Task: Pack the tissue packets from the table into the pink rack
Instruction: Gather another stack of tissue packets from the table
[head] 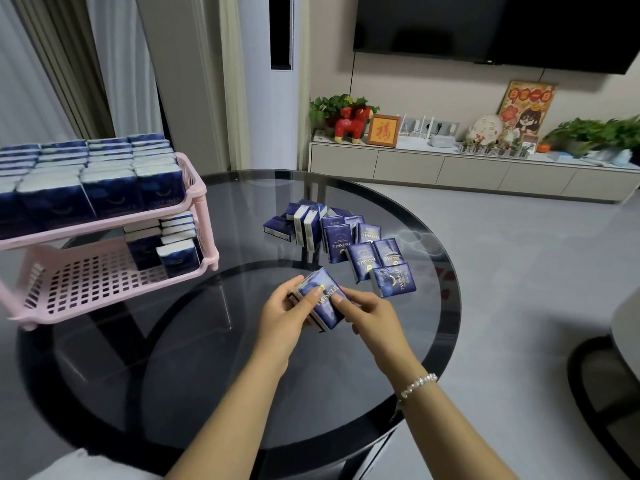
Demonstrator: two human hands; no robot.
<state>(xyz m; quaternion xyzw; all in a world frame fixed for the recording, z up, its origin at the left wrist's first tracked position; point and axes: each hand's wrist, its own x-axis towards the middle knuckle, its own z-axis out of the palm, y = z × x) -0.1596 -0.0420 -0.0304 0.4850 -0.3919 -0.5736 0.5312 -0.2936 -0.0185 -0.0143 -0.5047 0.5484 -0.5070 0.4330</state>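
Both my hands hold a small stack of dark blue tissue packets (320,299) just above the round glass table (242,375). My left hand (284,317) grips the stack's left side and my right hand (372,315) its right side. Several more blue packets (346,240) lie loose on the table beyond my hands. The pink two-tier rack (104,289) stands at the table's left. Its top shelf is full of upright packets (93,174). Its lower shelf holds several packets (166,244) at the right end, with bare slotted floor to their left.
A dark round chair or stool edge (602,393) sits at the right. Behind the table are a low TV cabinet (467,168) with plants and ornaments, a wall television, a tall white air conditioner and curtains.
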